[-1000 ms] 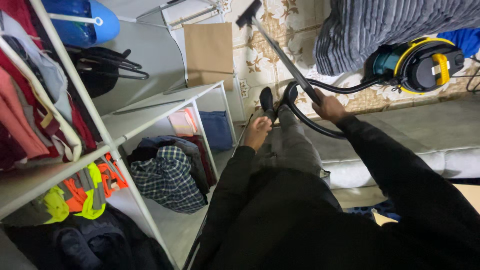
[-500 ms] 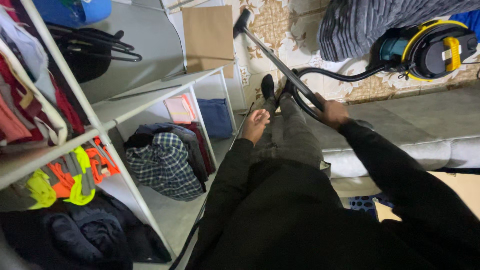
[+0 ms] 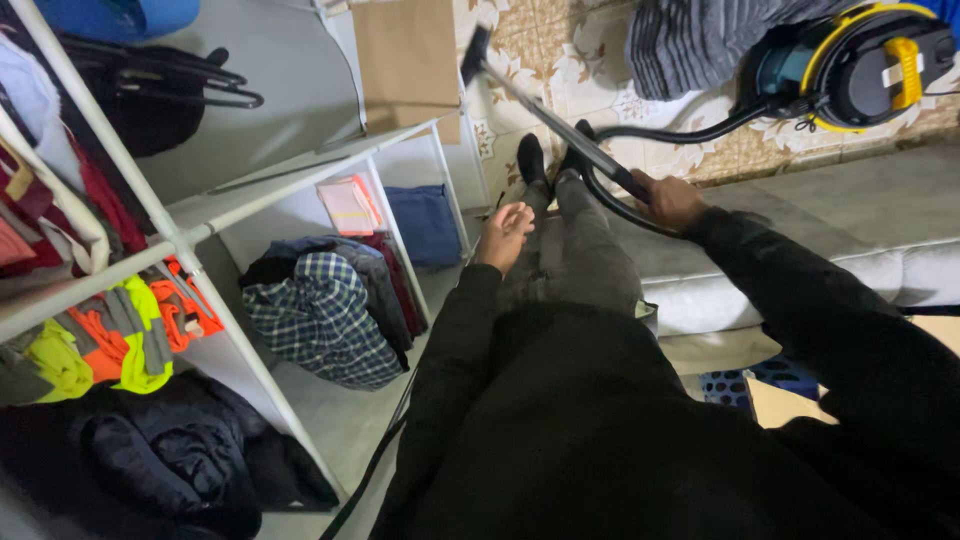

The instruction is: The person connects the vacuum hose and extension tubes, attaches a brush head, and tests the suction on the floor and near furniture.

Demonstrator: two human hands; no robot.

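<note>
In right hand [image 3: 672, 199]: vacuum wand [image 3: 560, 125].

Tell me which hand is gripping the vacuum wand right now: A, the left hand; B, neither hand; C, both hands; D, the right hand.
D: the right hand is closed around the dark vacuum wand near its hose end, while the left hand hangs open and empty beside the legs, apart from the wand.

Right hand [image 3: 668, 198] gripping vacuum wand [image 3: 555, 120], left hand [image 3: 505, 232] free, fingers loose
</note>
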